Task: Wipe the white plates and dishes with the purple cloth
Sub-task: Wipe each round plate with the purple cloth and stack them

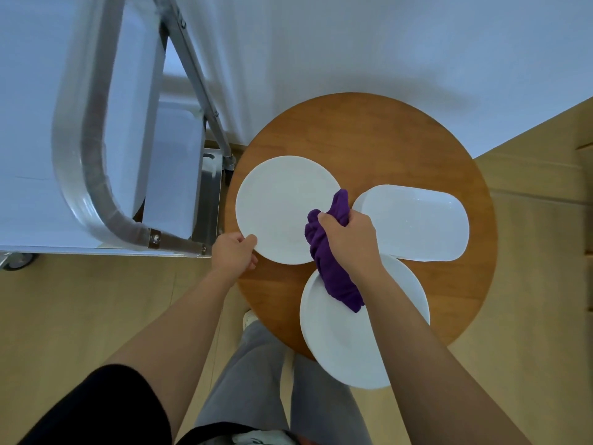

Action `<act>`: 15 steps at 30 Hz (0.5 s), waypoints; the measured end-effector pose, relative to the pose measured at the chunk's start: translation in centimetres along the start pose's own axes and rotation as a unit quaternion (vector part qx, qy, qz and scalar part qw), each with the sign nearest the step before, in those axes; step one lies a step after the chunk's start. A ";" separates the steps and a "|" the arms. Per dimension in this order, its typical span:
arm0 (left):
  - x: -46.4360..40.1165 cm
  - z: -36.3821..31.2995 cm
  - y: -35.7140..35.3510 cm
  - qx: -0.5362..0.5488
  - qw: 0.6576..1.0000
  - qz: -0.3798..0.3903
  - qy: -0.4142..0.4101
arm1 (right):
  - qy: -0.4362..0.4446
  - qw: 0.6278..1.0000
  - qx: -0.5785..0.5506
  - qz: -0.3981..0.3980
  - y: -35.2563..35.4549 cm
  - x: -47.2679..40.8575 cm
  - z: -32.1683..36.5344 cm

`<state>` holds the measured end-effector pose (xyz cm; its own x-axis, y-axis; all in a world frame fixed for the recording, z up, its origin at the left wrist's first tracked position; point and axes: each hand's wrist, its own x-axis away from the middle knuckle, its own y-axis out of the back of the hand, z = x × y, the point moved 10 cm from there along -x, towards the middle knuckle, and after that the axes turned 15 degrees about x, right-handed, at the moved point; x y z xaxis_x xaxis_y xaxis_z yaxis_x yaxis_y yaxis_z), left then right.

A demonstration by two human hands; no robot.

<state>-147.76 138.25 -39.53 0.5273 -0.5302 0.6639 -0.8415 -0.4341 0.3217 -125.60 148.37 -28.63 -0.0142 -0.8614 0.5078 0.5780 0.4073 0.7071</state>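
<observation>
The cloth [332,252] is bunched in the right hand [348,242], whose fingers are curled tight round its middle; one end pokes up past the knuckles toward the far side of the table, the other trails down over the near plate [349,342]. The wad sits at the right edge of the left plate [285,208], so the step in hand looks to be the wiping of that plate, begun or about to begin at its rim. The left hand [236,252] pinches the plate's near-left edge, thumb on top, steadying it. To the right lies the oblong dish [417,223], its near edge just meeting the near plate, which overhangs the table [369,133] toward the person. The next move, as I judge it, calls for sweeping the cloth across the left plate's face while the left hand keeps it from sliding, then turning to the dish and near plate. A metal cart [106,175] stands left of the table.
</observation>
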 end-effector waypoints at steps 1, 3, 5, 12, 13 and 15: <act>0.0 0.3 -0.2 -0.002 1.000 0.011 0.007 | 0.001 1.000 0.003 0.000 -0.1 0.0 0.0; 0.1 0.6 -0.2 0.005 1.000 0.011 0.014 | 0.002 1.000 0.010 0.004 -0.2 -0.1 0.1; -0.1 0.4 0.1 0.015 1.000 -0.008 0.009 | 0.001 1.000 0.012 0.008 -0.4 -0.2 0.0; -0.5 -0.2 0.4 -0.014 1.000 -0.010 -0.015 | 0.057 0.991 0.121 -0.002 -1.1 -0.2 1.1; -0.5 0.0 0.3 -0.014 1.000 -0.010 -0.009 | 0.105 0.974 0.199 -0.004 -1.9 -0.1 2.2; -0.6 0.3 0.2 -0.008 1.000 -0.010 0.002 | 0.194 0.923 0.332 -0.015 -4.0 0.3 4.2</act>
<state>-148.19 138.20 -40.08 0.5429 -0.5196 0.6598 -0.8330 -0.4329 0.3446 -131.37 147.79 -29.20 0.3450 -0.8672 0.3591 -0.0471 0.3661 0.9294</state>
